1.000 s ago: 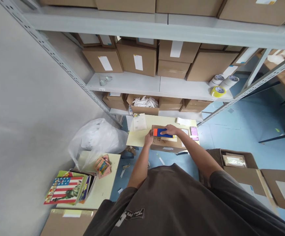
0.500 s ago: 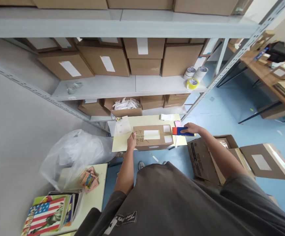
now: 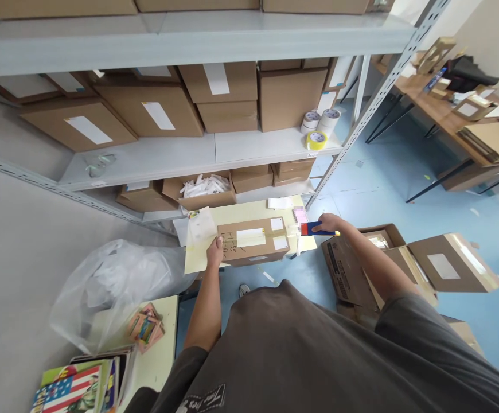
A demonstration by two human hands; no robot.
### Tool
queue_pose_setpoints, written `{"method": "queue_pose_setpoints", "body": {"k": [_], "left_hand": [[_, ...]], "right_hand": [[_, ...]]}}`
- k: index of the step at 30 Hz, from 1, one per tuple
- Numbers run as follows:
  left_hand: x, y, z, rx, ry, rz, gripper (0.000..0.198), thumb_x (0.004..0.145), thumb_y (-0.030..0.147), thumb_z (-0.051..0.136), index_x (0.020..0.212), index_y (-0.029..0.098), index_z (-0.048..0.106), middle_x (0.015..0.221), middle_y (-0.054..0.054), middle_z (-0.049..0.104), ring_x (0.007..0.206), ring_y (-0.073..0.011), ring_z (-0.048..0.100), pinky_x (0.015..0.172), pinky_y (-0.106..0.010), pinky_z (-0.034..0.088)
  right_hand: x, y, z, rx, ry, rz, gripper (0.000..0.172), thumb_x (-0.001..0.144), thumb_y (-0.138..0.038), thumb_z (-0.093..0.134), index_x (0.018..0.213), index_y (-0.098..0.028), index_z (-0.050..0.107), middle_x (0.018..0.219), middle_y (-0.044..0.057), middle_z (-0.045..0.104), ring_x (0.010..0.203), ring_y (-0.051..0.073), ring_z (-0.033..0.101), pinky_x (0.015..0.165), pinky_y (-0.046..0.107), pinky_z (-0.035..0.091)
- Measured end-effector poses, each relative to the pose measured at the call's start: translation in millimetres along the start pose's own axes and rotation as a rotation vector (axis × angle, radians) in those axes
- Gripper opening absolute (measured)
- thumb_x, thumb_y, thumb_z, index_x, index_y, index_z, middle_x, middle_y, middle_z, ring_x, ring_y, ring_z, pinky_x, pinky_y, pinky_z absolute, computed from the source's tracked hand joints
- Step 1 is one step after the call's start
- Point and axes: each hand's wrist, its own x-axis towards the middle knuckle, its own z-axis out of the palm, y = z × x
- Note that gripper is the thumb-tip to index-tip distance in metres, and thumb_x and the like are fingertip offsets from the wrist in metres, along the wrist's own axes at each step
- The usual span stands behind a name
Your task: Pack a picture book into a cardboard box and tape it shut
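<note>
In the head view, my right hand is closed firmly around a tape dispenser, which is smooth and blue, long and flat, with an orange end. I hold it over the right edge of the pale yellow worktop, with its rear part sticking out past this edge. The cardboard box lies along the front edge, near the middle; it is long, brown and matt, with flat paper labels and black handwriting on top. A thin, shiny strip of tape runs from the right end of the box to the orange end. My left hand is at the left end of the box, with the thumb on its top; the fingers are hidden, so I cannot tell if they clamp it. At the back left corner lies a thin, whitish sheet. By the back edge, toward the right, is a flat white paper, and near the right edge a pink flat thing, blurred into small squares.
</note>
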Motion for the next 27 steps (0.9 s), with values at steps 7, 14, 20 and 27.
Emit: {"method": "queue_pose_setpoints", "body": {"k": [7,14,20,27], "left_hand": [[-0.3,0.4,-0.9,-0.019,0.018,-0.016,0.052,0.113,0.048,0.037,0.144,0.022,0.07,0.145,-0.013,0.072,0.136,-0.0315,0.065,0.114,-0.04,0.05],[-1.6,3.1,-3.9,-0.014,0.021,-0.048,0.051,0.112,0.052,0.041,0.139,0.022,0.072,0.136,-0.015,0.076,0.129,-0.0336,0.069,0.109,-0.041,0.054],[2.3,2.4,-3.8,-0.003,0.049,-0.022,0.056,0.108,0.063,0.044,0.135,0.023,0.073,0.128,-0.015,0.079,0.124,-0.0344,0.071,0.105,-0.041,0.055],[4.0,-11.2,-15.2,0.081,0.045,-0.022,0.055,0.113,0.051,0.032,0.134,0.021,0.073,0.129,-0.015,0.078,0.126,-0.0337,0.07,0.105,-0.04,0.054]], "right_hand": [[26.6,-63.5,41.0,-0.047,0.044,0.047,0.059,0.086,-0.056,0.079,0.122,-0.009,0.079,0.117,0.025,0.078,0.112,0.039,0.074,0.087,0.038,0.055],[40.1,-108.6,120.3,0.124,0.099,0.222,0.048,0.103,-0.048,0.061,0.129,-0.01,0.074,0.127,0.026,0.076,0.118,0.037,0.074,0.092,0.039,0.055],[47.6,-117.7,168.9,0.38,0.158,0.342,0.058,0.112,-0.049,0.036,0.15,-0.01,0.055,0.143,0.024,0.069,0.128,0.034,0.069,0.1,0.039,0.052],[62.3,-131.0,197.3,0.528,0.124,0.269,0.056,0.11,-0.035,0.041,0.154,-0.002,0.041,0.144,0.026,0.066,0.13,0.034,0.065,0.106,0.039,0.049]]}}
